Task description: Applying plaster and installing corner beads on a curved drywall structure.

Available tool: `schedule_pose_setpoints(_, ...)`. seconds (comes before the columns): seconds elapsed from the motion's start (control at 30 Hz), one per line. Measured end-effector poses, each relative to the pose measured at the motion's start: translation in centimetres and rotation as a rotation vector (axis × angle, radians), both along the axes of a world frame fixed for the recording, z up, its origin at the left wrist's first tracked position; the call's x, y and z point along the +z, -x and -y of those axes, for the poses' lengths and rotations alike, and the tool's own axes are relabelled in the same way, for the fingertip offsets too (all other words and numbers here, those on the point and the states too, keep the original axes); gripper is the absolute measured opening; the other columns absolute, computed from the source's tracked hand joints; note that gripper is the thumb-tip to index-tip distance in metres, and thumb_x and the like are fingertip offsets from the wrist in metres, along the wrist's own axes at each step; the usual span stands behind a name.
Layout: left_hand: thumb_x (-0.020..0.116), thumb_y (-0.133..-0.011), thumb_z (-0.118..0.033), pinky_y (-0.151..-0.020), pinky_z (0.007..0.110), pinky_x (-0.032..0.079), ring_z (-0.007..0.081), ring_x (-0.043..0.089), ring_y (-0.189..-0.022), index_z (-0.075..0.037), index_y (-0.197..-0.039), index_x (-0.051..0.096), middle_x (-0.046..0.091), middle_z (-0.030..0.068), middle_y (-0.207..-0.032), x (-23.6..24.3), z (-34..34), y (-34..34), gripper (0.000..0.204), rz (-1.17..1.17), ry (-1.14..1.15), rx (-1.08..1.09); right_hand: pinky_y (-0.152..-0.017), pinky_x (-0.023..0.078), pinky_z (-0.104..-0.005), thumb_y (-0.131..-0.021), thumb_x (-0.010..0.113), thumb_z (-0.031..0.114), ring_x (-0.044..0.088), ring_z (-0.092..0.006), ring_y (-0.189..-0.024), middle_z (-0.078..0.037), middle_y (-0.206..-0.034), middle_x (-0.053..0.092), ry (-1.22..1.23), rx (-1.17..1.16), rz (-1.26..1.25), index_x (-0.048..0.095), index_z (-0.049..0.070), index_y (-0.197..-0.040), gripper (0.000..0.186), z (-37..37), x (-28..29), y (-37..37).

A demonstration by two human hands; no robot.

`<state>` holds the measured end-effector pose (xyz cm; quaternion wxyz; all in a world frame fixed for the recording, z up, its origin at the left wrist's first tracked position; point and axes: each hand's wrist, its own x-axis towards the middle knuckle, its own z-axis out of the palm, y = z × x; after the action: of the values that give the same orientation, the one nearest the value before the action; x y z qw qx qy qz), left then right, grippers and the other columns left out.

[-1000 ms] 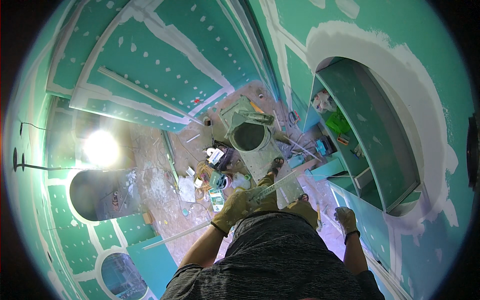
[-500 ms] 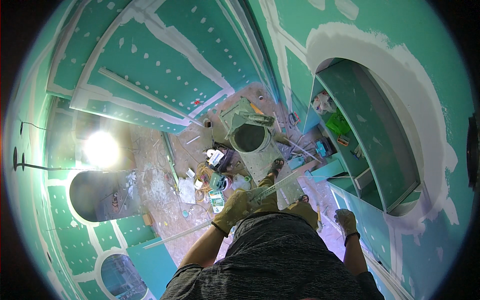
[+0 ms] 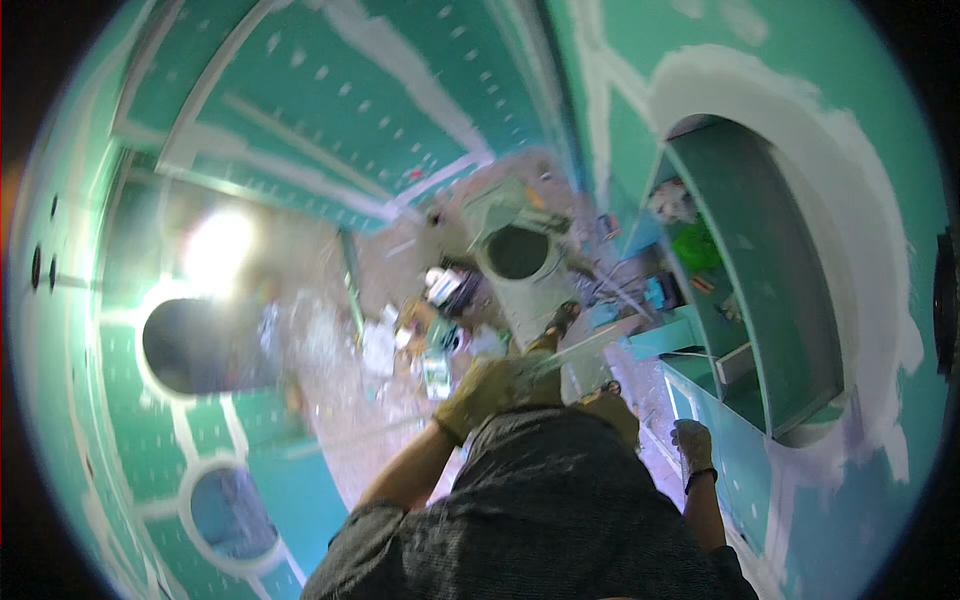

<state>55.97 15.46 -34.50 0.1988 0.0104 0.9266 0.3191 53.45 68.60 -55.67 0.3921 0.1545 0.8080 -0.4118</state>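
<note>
My left hand, in a yellowish work glove, is closed around a long, thin, pale strip with holes along it, like a corner bead. The strip runs slantwise past my waist, from lower left to upper right. On the right, my gloved right hand hangs beside the green board wall with its fingers curled in. I see nothing in it, though motion blurs the picture. Both forearms are bare below dark sleeves.
Ahead of my feet stands a round bucket with dark contents. Tools, bags and a white-and-black case litter the floor to its left. An arched niche with shelves opens in the right wall. A bright lamp glares at left.
The view has swung a little, so the bucket and clutter sit farther right and higher, and the picture is blurrier. My left hand still grips the strip; the right hand stays low at my side.
</note>
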Motion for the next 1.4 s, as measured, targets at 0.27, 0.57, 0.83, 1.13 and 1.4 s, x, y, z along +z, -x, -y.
schedule_pose_setpoints(0.27, 0.068, -0.083, -0.018, -0.075, 0.051, 0.053, 0.0435, 0.071, -0.089, -0.003, -0.121, 0.07, 0.072, 0.0245, -0.092, 4.1, -0.6, -1.3, 0.041, -0.17, -0.055, 0.182, -0.055, 0.051, -0.0342, -0.097, 0.061, 0.025, 0.066, -0.0174, -0.063, -0.007, -0.079, 0.072, 0.043, -0.153, 0.079, 0.072, 0.004, -0.096, 0.024, 0.5, 1.5, 1.7)
schedule_pose_setpoints(0.57, 0.068, -0.083, -0.017, -0.076, 0.052, 0.055, 0.0467, 0.07, -0.087, -0.008, -0.137, 0.064, 0.072, 0.0258, -0.093, 2.4, -1.0, -3.5, 0.055, -0.015, -0.083, 0.293, -0.06, 0.052, -0.0317, -0.1, 0.056, 0.029, 0.066, -0.0174, -0.065, -0.01, -0.085, 0.074, -0.017, -0.056, 0.046, 0.072, -0.003, -0.107, 0.037, 0.8, 0.0, 6.7)
schedule_pose_setpoints(0.83, 0.068, -0.082, -0.015, -0.079, 0.053, 0.056, 0.0474, 0.07, -0.091, -0.012, -0.138, 0.065, 0.072, 0.0263, -0.097, 2.8, -1.7, -3.3, 0.057, -0.058, -0.173, 0.37, -0.058, 0.052, -0.0314, -0.1, 0.055, 0.03, 0.065, -0.0168, -0.063, -0.009, -0.081, 0.073, -0.087, 0.007, 0.055, 0.073, -0.002, -0.103, 0.036, 0.8, 0.0, 6.1)
schedule_pose_setpoints(1.13, 0.069, -0.081, -0.016, -0.08, 0.053, 0.056, 0.0462, 0.071, -0.094, -0.013, -0.139, 0.065, 0.073, 0.0254, -0.097, 5.0, -1.9, -2.0, 0.058, 0.065, -0.107, 0.33, -0.054, 0.05, -0.0324, -0.101, 0.057, 0.032, 0.065, -0.0163, -0.062, -0.007, -0.079, 0.072, -0.077, 0.005, 0.089, 0.07, 0.001, -0.094, 0.035, 1.0, 0.5, 4.5)
schedule_pose_setpoints(1.4, 0.07, -0.086, -0.022, -0.079, 0.049, 0.055, 0.0406, 0.071, -0.09, -0.01, -0.124, 0.069, 0.073, 0.023, -0.096, 1.7, -1.3, -3.1, 0.04, -0.066, -0.107, 0.302, -0.058, 0.05, -0.0354, -0.098, 0.06, 0.034, 0.067, -0.0184, -0.065, -0.006, -0.073, 0.07, -0.048, 0.101, -0.046, 0.071, 0.003, -0.079, 0.038, 0.7, 1.9, 4.4)
